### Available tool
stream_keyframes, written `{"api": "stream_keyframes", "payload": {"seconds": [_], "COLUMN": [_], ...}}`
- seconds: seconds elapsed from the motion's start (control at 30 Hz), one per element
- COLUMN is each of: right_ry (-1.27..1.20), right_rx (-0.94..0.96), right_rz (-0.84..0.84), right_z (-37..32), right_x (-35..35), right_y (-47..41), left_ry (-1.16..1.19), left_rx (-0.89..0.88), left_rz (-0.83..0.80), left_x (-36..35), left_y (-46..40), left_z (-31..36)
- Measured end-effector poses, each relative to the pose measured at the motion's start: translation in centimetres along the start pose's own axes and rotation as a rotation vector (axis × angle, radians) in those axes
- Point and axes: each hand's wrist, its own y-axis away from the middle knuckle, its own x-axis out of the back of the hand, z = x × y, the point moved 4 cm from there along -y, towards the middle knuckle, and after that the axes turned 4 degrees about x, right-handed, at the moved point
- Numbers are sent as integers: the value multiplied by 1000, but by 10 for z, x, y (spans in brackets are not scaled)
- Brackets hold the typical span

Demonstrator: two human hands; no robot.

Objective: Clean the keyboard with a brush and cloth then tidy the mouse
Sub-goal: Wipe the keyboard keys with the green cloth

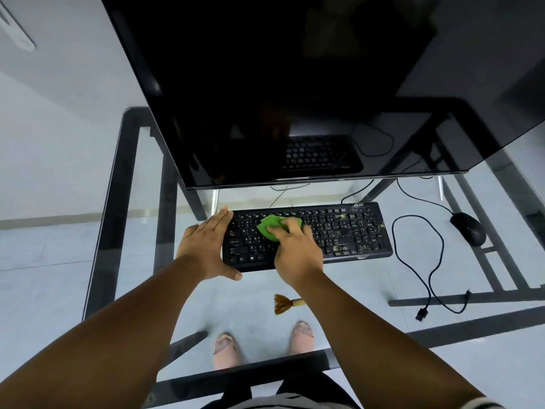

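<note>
A black keyboard (pixel 348 231) lies on the glass desk, with pale dusty specks on its right half. My right hand (pixel 295 249) presses a folded green cloth (pixel 272 227) onto the keys left of the middle. My left hand (pixel 206 246) clasps the keyboard's left end, fingers along the edge and thumb at the front corner. A small brush (pixel 284 304) with brown bristles and a pale handle lies on the glass in front of the keyboard, partly hidden by my right forearm. A black mouse (pixel 469 228) sits to the right, its loose cable (pixel 424 261) looping toward the front.
A large dark monitor (pixel 295 98) stands just behind the keyboard. The glass desk (pixel 368 290) has a black frame, and its front edge runs close to my body. The cable's plug (pixel 421 314) lies at the front right. My feet show through the glass.
</note>
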Motion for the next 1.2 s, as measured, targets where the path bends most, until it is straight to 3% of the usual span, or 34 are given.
{"api": "stream_keyframes", "payload": {"seconds": [0.17,0.37,0.53,0.73,0.93,1.13,1.2], "right_ry": [-29,8,-17,17,-32,-6,26], "right_rx": [-129,135,-88,168,-120,230,220], "right_rz": [57,-57,123,1,133,-38,7], "right_z": [2,-14,20,2,26,-5,10], "right_x": [-3,-6,-3,-9,-4,-15,-10], "right_y": [6,-1,12,14,22,21,24], "left_ry": [-23,-9,-1,6,23,27,31], "left_rx": [1,31,32,42,49,45,38], "left_rz": [9,27,12,15,11,11,6], "left_x": [-2,-4,-4,-4,-4,-3,-2], "left_y": [2,3,3,4,4,5,5], "left_z": [-3,-9,-9,-8,-8,-8,-8]}}
